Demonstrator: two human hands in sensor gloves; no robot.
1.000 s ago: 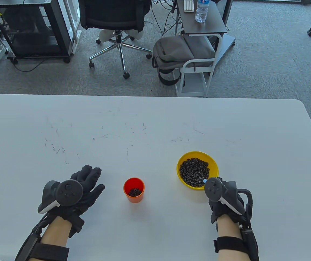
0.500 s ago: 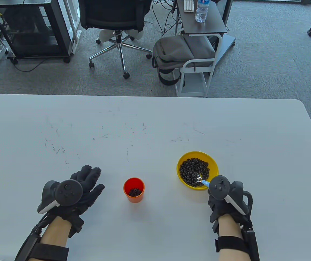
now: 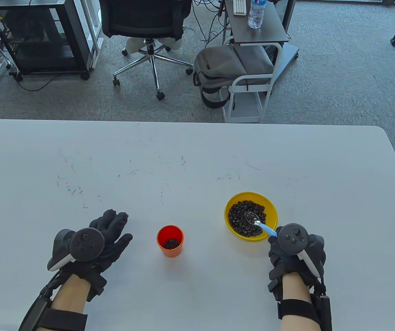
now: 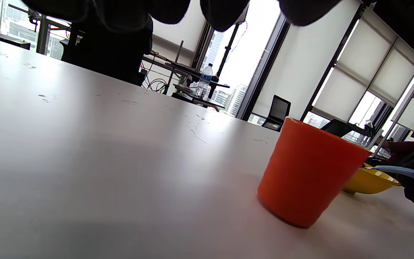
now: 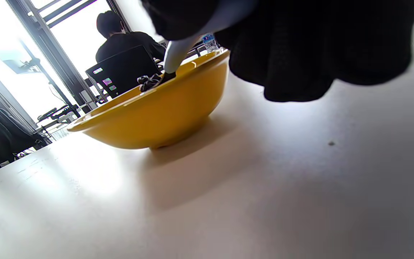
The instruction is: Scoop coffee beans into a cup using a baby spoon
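A yellow bowl [image 3: 233,202] of coffee beans [image 3: 240,215] sits on the white table, right of centre. An orange cup [image 3: 170,252] with some beans in it stands to its left. My right hand [image 3: 287,253] grips the blue handle of a baby spoon [image 3: 257,222]; the metal spoon head lies on the beans in the bowl. My left hand [image 3: 109,234] rests flat on the table left of the cup, fingers spread, holding nothing. The left wrist view shows the cup [image 4: 309,171] and the bowl [image 4: 367,181] behind it. The right wrist view shows the bowl [image 5: 156,111] and the spoon [image 5: 174,55].
The table [image 3: 183,158] stretches far beyond the bowl and cup, with its back edge toward an office chair [image 3: 145,31], a grey backpack [image 3: 231,67] and a small side table [image 3: 256,24] with a water bottle.
My right hand has drawn back toward the lower right, and more of the spoon now shows, its head lying on the beans. The left hand and the cup have not moved.
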